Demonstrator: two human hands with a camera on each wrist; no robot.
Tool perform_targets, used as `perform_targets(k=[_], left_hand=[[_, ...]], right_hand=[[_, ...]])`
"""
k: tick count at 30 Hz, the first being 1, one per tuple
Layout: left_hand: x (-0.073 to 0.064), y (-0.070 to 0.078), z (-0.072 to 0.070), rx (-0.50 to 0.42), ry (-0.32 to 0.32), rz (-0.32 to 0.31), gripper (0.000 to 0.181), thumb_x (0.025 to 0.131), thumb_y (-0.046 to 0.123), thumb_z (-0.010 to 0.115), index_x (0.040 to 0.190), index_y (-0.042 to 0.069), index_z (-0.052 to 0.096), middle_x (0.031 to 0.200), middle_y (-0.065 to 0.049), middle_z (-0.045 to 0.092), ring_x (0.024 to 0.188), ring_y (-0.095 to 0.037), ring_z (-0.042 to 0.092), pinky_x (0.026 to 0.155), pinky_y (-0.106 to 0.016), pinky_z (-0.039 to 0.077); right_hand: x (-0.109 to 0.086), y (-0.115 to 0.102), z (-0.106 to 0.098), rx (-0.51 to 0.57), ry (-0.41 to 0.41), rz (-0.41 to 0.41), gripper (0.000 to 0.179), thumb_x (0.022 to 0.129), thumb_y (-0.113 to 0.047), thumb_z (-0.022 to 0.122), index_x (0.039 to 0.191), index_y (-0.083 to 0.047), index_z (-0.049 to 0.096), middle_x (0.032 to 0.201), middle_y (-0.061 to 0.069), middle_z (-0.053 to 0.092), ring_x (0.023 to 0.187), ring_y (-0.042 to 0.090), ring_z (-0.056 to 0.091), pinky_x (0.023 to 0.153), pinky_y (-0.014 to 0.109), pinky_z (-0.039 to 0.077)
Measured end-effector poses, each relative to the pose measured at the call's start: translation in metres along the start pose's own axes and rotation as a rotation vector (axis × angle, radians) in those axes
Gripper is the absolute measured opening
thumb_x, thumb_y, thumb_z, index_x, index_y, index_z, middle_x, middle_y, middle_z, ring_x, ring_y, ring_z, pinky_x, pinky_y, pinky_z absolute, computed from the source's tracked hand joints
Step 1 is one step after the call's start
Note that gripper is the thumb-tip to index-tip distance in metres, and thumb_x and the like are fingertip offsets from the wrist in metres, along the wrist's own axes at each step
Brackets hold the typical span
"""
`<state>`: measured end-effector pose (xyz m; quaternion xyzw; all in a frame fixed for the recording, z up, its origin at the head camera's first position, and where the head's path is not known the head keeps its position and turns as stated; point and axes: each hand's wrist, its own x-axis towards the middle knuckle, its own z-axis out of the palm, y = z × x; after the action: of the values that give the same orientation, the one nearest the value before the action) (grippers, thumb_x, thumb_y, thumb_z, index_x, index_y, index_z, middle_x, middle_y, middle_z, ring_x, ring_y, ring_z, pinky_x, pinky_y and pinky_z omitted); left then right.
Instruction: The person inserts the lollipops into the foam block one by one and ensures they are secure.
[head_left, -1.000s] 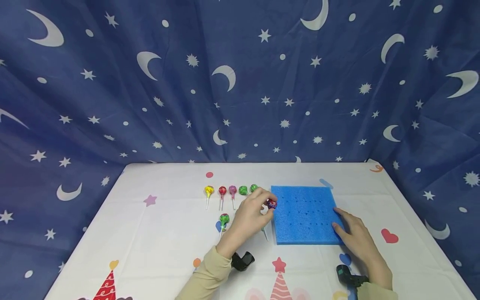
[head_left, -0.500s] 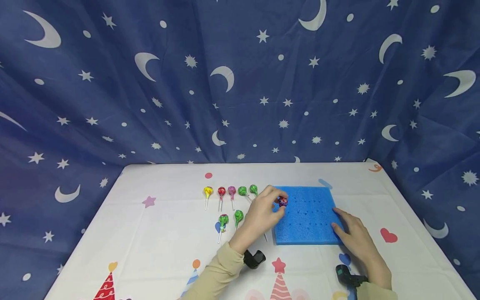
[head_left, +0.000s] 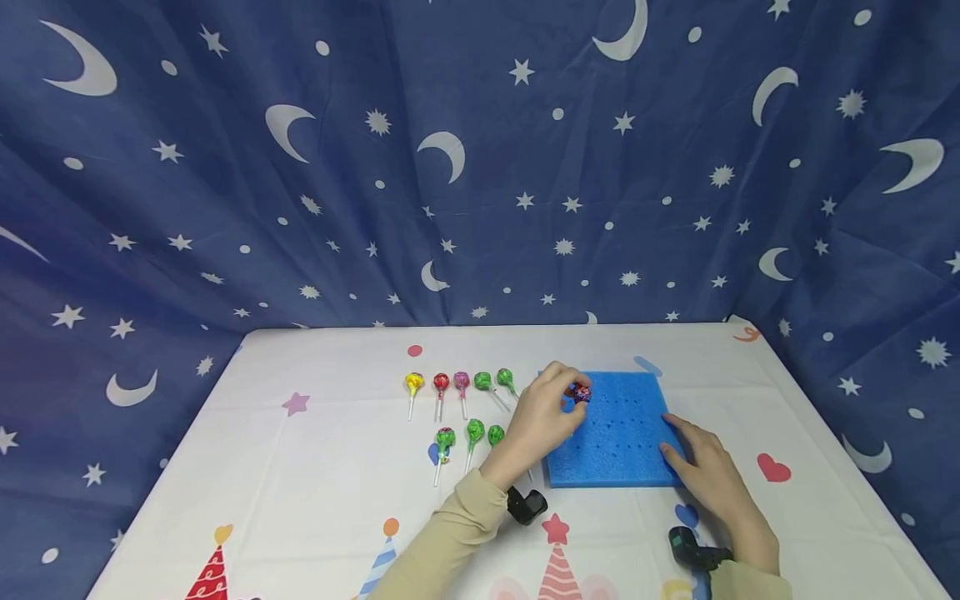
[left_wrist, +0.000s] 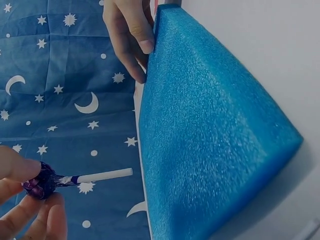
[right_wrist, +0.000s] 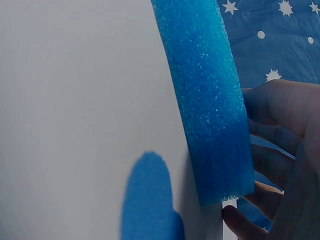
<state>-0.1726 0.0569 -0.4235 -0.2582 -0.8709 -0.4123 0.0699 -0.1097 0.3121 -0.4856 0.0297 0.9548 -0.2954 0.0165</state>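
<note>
Lollipop [left_wrist: 75,179] is held over foam [head_left: 622,442], ball [left_wrist: 45,181] pinched by left hand [head_left: 546,412] | foam's right edge is touched by right hand [head_left: 708,468], fingers parted | likely light, hard, slick; best gripped at ball | height above foam unclear

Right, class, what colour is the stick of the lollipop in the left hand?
The stick is white; it shows best in the left wrist view.

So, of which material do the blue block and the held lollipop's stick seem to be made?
The blue block: likely plastic foam, its surface finely grainy with small glints. The stick: smooth, evenly white, perhaps plastic; tightly rolled paper looks possible too.
</note>
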Motion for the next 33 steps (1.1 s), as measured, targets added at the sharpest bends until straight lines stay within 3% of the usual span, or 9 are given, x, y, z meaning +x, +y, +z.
perform_targets(k=[18, 33], left_hand=[[0.03, 0.004, 0.021, 0.014, 0.005, 0.069, 0.021, 0.088, 0.012, 0.065, 0.108, 0.017, 0.062, 0.105, 0.003, 0.057, 0.092, -0.008, 0.061, 0.072, -0.012, 0.046], [0.053, -0.005, 0.036, 0.016, 0.005, 0.091, 0.023, 0.084, 0.011, 0.07, 0.104, 0.017, 0.061, 0.103, 0.002, 0.057, 0.09, -0.008, 0.063, 0.072, -0.012, 0.046]], right_hand=[[0.001, -0.001, 0.001, -0.009, -0.01, 0.04, 0.062, 0.098, -0.038, 0.048, 0.149, -0.007, 0.03, 0.15, 0.029, 0.03, 0.136, 0.055, 0.024, 0.101, 0.075, 0.023], [-0.001, -0.001, 0.002, -0.002, 0.011, 0.02, 0.06, 0.098, -0.035, 0.05, 0.148, -0.005, 0.032, 0.149, 0.03, 0.032, 0.135, 0.055, 0.025, 0.102, 0.074, 0.023]])
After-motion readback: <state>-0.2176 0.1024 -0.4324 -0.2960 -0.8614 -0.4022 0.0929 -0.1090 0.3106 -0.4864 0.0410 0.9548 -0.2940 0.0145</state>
